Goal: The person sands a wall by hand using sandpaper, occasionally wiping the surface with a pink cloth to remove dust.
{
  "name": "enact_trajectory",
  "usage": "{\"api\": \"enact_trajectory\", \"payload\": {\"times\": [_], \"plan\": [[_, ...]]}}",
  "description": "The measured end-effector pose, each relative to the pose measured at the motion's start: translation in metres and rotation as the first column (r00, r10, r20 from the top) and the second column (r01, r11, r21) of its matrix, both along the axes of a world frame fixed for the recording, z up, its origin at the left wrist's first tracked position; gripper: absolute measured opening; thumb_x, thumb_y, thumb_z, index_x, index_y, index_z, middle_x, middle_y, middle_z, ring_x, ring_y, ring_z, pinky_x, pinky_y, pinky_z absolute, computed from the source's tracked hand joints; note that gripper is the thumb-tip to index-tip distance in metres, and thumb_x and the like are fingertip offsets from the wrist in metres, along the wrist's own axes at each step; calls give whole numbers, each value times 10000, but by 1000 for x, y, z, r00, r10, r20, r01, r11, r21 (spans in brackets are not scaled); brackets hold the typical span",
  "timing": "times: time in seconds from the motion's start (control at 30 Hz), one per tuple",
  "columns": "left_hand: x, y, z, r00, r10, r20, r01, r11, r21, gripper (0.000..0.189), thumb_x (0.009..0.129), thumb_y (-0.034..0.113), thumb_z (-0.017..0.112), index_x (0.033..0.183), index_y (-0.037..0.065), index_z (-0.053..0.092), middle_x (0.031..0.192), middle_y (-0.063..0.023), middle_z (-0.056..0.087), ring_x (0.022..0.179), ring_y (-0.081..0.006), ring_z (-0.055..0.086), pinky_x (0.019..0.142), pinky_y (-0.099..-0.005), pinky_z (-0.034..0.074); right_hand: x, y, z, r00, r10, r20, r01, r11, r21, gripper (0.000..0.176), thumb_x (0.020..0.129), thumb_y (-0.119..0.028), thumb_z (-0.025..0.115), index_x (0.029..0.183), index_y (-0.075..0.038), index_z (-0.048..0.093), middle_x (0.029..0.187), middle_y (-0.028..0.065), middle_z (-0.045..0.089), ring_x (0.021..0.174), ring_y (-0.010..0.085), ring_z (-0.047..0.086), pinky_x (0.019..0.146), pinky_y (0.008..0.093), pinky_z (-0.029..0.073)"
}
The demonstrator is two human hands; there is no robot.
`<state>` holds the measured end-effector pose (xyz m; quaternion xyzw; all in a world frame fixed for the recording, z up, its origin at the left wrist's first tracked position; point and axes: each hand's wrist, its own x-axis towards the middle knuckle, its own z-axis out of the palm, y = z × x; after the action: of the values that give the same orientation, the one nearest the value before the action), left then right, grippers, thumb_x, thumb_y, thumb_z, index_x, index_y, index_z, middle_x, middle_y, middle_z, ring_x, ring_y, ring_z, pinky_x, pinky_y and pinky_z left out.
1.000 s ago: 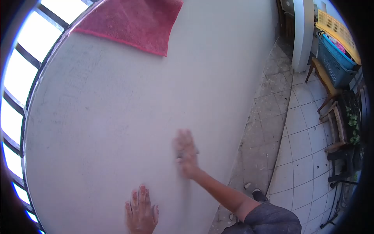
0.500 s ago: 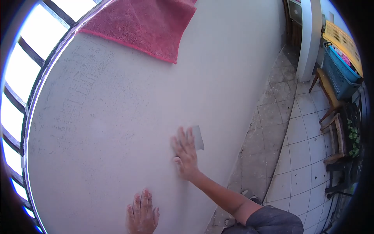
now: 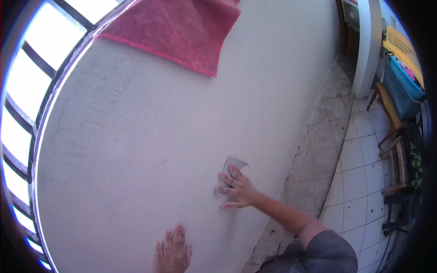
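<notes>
A pale grey wall (image 3: 150, 150) fills most of the view, with fine pitting and marks over its left part. Under the spread fingers of my right hand (image 3: 239, 189) lies a thin grey sheet (image 3: 236, 161) that looks like sandpaper, pressed flat to the wall. Its upper edge and one curled corner show; the fingers cover the rest. Lower down, my left hand (image 3: 172, 252) rests flat on the wall with nothing in it, fingers stretched out and pale with dust. The bottom edge of the view cuts off its wrist.
A pink-red cloth (image 3: 182, 36) hangs over the wall's top, beside a barred window (image 3: 34, 59). To the right are a dusty floor strip (image 3: 307, 159) and white tiles (image 3: 355, 195). Blue and yellow baskets (image 3: 400, 82) stand on a wooden chair (image 3: 387, 102), near a plant (image 3: 415, 166).
My right hand has moved right and slightly down, turning with the grey sheet, which now shows above the fingers instead of to their right. The left hand stays on the wall; the view shifted slightly.
</notes>
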<state>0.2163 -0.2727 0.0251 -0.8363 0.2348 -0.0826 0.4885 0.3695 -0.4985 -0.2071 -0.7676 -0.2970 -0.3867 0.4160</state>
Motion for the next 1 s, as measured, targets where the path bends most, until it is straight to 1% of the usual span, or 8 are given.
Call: {"api": "enact_trajectory", "payload": {"times": [0.1, 0.2, 0.33, 0.5, 0.53, 0.7, 0.87, 1.0], "plan": [[2, 1, -1, 998, 36, -57, -37, 999, -29, 616, 992, 453, 392, 1542, 192, 300, 1600, 33, 289, 1451, -184, 315, 1197, -466, 70, 29, -34, -5, 968, 50, 246, 33, 947, -321, 536, 893, -635, 529, 1391, -440, 498, 1578, -40, 321, 1498, 314, 147, 1209, 446, 94], [4, 5, -4, 997, -67, 42, 65, 997, 33, 600, 993, 447, 394, 1537, 207, 316, 1589, 45, 313, 1437, -185, 340, 1197, -464, 78, 67, -59, 9, 844, 114, 525, 121, 911, -394, 498, 888, -649, 527, 1363, -506, 492, 1565, -87, 338, 1504, 267, 145, 1217, 416, 65], [3, 1, -1, 995, -90, 47, 88, 995, 50, 590, 991, 446, 400, 1533, 223, 328, 1582, 53, 326, 1430, -184, 351, 1195, -468, 89, 77, -53, 6, 801, 27, 598, 192, 934, -300, 448, 914, -642, 459, 1332, -495, 529, 1533, -83, 394, 1489, 289, 194, 1212, 420, 109], [6, -1, -5, 999, -42, -30, 42, 999, -5, 599, 989, 445, 405, 1542, 238, 303, 1586, 61, 317, 1436, -190, 343, 1196, -476, 44, 46, -8, 59, 970, -228, 86, 199, 946, 256, 552, 985, -569, 364, 1347, -219, 590, 1492, 174, 434, 1489, 345, 187, 1196, 468, 129], [6, 0, -6, 999, -48, -17, 48, 999, 3, 599, 990, 443, 404, 1543, 239, 299, 1587, 59, 315, 1437, -193, 343, 1196, -474, 38, 38, -5, 85, 967, -253, -38, 247, 883, 399, 521, 1049, -382, 254, 1405, -106, 516, 1570, 150, 308, 1471, 394, 201, 1198, 476, 119], [4, -3, -3, 997, -72, 32, 71, 996, 51, 597, 995, 445, 395, 1548, 248, 285, 1596, 52, 296, 1449, -199, 322, 1195, -477, 14, 22, 60, -35, 785, -16, -619, 590, 326, 739, 593, 1060, -382, 246, 1531, -22, 211, 1631, 89, 141, 1506, 321, 51, 1209, 431, 55], [4, -6, -3, 997, -70, 40, 67, 995, 72, 597, 995, 449, 396, 1548, 257, 281, 1604, 53, 276, 1463, -202, 290, 1194, -484, 17, 30, 47, -38, 593, 62, -803, 780, 204, 592, 578, 1053, -336, 278, 1546, -48, 190, 1629, 98, 151, 1505, 336, 9, 1210, 423, 11], [4, -6, -2, 991, -104, 80, 98, 992, 78, 600, 994, 451, 406, 1548, 255, 285, 1601, 54, 284, 1456, -214, 305, 1190, -478, 61, 46, 5, 50, 817, -233, -527, 562, 528, 637, 538, 1037, -253, 288, 1537, -61, 243, 1632, 114, 131, 1502, 361, 48, 1208, 446, 27]]}}
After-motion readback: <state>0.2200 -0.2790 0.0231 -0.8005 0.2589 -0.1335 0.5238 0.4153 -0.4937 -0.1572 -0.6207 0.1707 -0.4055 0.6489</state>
